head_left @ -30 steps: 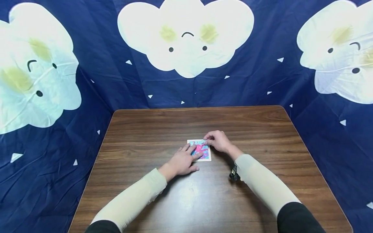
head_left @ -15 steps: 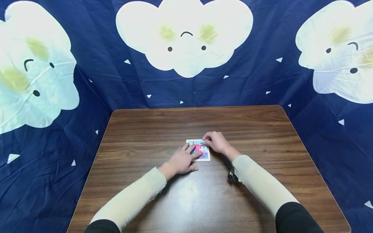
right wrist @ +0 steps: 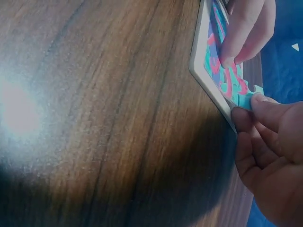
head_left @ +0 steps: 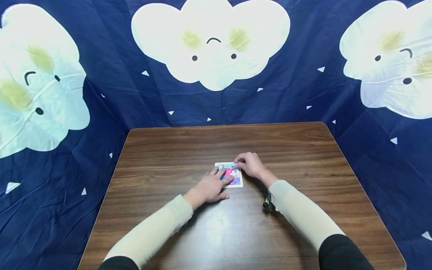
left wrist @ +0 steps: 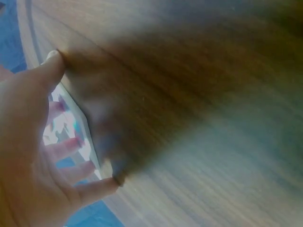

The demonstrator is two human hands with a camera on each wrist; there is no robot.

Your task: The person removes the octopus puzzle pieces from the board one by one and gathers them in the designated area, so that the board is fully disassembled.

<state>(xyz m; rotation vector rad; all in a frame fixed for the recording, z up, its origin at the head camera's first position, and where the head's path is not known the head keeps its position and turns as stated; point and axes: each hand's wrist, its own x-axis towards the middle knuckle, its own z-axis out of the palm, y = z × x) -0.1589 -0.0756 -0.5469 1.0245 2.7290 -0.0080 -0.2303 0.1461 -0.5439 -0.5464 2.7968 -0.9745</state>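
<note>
A small square jigsaw puzzle (head_left: 229,171) in blue, pink and purple lies in a white-rimmed tray (head_left: 242,180) at the middle of the table. My left hand (head_left: 210,186) rests over its left side, fingers spread and mostly straight, the fingertips on the picture. At the far right corner my right hand (head_left: 251,165) pinches a teal puzzle piece (right wrist: 244,100) between thumb and forefinger. In the right wrist view that piece rises tilted at the tray's edge. White gaps show between some pieces. The left wrist view shows the left hand (left wrist: 33,137) partly covering the tray.
The brown wood-grain table (head_left: 175,150) has rounded far corners. A dark blue cloth (head_left: 111,112) printed with white clouds hangs behind it and along both sides. A small black device (head_left: 268,203) sits at the right wrist.
White gaps have appeared between pieces on the puzzle's right side, beside the right hand. The right hand has shifted very slightly; the left hand stays on the puzzle.
</note>
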